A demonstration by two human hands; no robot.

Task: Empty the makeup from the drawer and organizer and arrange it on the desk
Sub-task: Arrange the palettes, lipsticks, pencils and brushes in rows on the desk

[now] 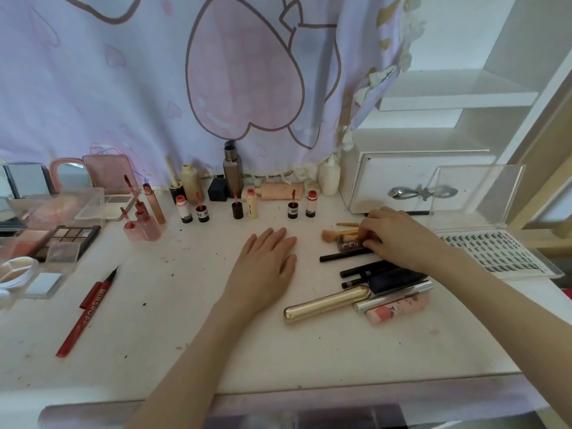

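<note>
A: State what is worn on the two arms that enter from the bottom edge of the frame.

B: Nothing is worn. Both forearms are bare over their whole visible length, from the lower edge up to the wrists. No sleeve or cuff shows.

A: And the left hand (263, 258), near the centre of the frame?

B: Bare. Its back faces the camera and four fingers show. The nails are short and carry no visible polish.

A: The right hand (393, 235), right of centre?

B: Also bare. Its back and knuckles show. The fingertips are too small to judge.
</note>
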